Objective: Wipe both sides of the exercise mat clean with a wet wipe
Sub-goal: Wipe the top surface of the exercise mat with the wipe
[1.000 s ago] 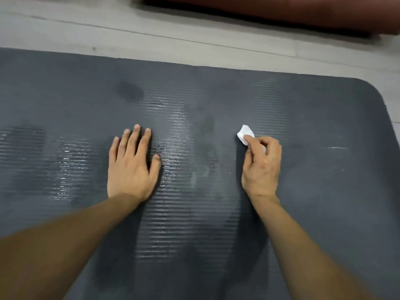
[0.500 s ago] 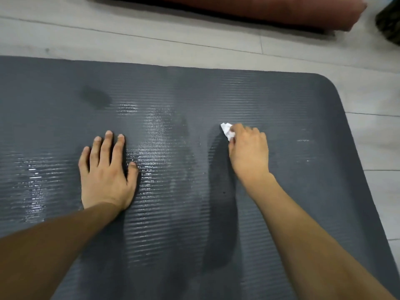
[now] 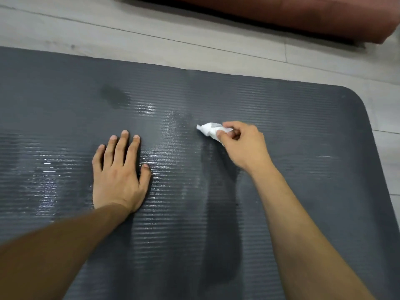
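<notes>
One dark grey ribbed foam exercise mat point(image 3: 281, 131) lies flat on pale grey floorboards point(image 3: 151, 35), its rounded corner at right. The left hand point(image 3: 119, 172) presses flat, fingers straight, while the right hand point(image 3: 242, 144) pinches one crumpled white wet wipe point(image 3: 208, 129) against the mat's glistening middle. Bare mat stretches right of the wipe to the edge; one reddish-brown roll point(image 3: 303, 14) lies beyond the far edge.

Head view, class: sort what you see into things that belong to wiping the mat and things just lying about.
Part of the job:
exercise mat, grey and ribbed
wet wipe, bunched, white
right hand, pinching the wipe
left hand, flat on the mat

Just lying about:
reddish-brown roll on the floor beyond the mat
</notes>
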`<state>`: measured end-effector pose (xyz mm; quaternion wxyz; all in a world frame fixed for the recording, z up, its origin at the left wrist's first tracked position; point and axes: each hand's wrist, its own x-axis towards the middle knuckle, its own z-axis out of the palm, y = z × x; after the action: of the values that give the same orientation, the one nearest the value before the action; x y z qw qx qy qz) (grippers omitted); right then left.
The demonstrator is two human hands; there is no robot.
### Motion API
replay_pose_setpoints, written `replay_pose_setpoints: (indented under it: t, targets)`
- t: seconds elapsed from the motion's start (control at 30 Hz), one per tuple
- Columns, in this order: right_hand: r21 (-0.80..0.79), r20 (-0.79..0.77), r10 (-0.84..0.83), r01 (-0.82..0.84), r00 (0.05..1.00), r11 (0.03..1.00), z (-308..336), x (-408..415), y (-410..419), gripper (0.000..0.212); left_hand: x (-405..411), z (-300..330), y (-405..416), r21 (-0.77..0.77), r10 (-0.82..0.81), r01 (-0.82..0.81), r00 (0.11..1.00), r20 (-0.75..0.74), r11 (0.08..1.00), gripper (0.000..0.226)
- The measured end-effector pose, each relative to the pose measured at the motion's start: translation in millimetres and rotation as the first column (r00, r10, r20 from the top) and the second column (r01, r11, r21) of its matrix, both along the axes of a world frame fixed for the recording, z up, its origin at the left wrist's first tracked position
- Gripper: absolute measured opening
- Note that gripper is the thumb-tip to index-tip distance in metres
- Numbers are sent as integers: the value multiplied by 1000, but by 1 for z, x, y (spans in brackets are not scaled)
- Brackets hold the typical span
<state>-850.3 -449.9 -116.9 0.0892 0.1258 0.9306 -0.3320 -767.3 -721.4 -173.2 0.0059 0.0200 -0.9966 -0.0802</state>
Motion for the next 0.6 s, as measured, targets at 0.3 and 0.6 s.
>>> replay_pose_setpoints:
  t: [0.3,0.6]
  targets:
    - [433,-365,273,-98,890,896,13,-37,16,15,-1,1,0,1,7,-7,1000,1,1000,67]
    - [565,-259,469,-261,845,783,-39,-45,28,28,-2,0,1,-6,9,-9,1000,-5,1000,68]
